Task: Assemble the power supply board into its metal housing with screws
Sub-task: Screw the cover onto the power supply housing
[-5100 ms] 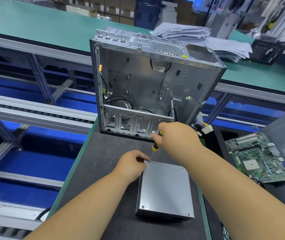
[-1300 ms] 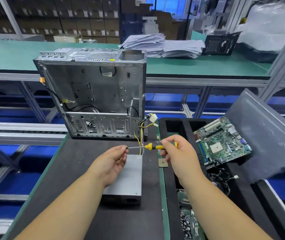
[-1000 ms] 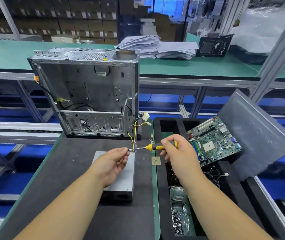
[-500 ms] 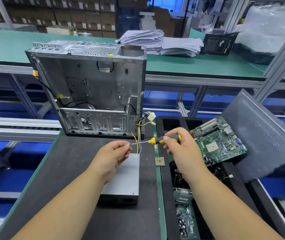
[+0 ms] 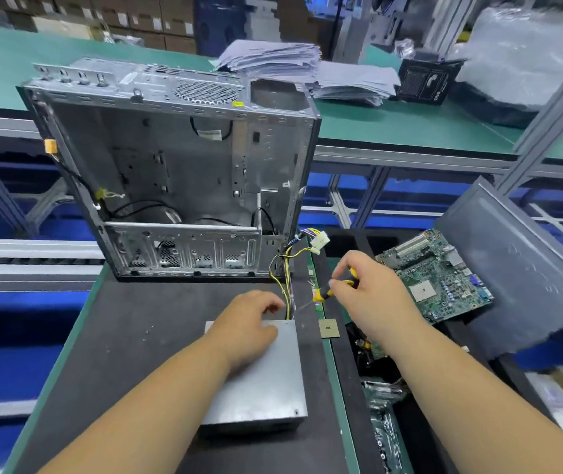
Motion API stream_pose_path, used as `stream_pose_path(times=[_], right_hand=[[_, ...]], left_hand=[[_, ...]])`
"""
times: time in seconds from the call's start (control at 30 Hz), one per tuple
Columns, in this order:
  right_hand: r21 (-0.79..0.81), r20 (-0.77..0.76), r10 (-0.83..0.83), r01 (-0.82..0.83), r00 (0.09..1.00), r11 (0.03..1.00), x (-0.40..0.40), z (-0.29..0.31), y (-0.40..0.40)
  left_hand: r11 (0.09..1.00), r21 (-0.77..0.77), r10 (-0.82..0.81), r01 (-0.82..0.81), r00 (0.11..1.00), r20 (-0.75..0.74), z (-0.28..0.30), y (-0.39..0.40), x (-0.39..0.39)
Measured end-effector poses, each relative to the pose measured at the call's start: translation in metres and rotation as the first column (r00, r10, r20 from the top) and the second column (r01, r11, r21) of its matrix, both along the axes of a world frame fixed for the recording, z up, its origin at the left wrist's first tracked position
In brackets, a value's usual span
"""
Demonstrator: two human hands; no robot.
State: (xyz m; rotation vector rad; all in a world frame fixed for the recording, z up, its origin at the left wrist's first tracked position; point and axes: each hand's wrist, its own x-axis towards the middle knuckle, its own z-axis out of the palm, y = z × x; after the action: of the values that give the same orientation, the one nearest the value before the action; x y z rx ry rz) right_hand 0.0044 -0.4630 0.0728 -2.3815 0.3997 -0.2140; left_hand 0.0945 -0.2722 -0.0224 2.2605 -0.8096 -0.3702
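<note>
Lying flat on the mat, the metal box [image 5: 259,374] sits under the left hand [image 5: 249,328], fingers curled at its far edge, while the right hand [image 5: 372,295] pinches the screwdriver [image 5: 322,294], tip angled down-left toward that edge.

The left hand [image 5: 249,328] rested on the metal box [image 5: 266,388]; the right hand [image 5: 372,295] pinched a yellow screwdriver [image 5: 324,293], with the open case [image 5: 177,172] beyond both.

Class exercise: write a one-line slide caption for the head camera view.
Right hand grips a yellow-handled screwdriver while the left hand rests on the grey power supply box before an open computer case.
</note>
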Motion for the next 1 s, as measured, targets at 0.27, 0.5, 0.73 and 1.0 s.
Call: stream_pose_path(times=[0.27, 0.5, 0.73, 1.0], right_hand=[[-0.188, -0.115, 0.006, -0.028, 0.993, 0.982, 0.017, 0.005, 0.019], [-0.326, -0.162, 0.079, -0.129, 0.984, 0.936, 0.025, 0.015, 0.03], [-0.36, -0.252, 0.294, -0.371, 0.922, 0.856, 0.036, 0.029, 0.035], [-0.434, -0.43, 0.434, -0.602, 0.792, 0.67, 0.046, 0.043, 0.031]], left_hand=[[0.998, -0.033, -0.046, 0.051, 0.991, 0.128, -0.025, -0.01, 0.002], [0.994, -0.099, -0.017, 0.035, 0.984, 0.178, -0.037, -0.011, 0.003], [0.992, -0.122, 0.01, 0.007, 0.99, 0.138, -0.037, -0.009, 0.004], [0.994, -0.092, 0.066, -0.057, 0.994, 0.091, -0.034, -0.01, 0.001]])
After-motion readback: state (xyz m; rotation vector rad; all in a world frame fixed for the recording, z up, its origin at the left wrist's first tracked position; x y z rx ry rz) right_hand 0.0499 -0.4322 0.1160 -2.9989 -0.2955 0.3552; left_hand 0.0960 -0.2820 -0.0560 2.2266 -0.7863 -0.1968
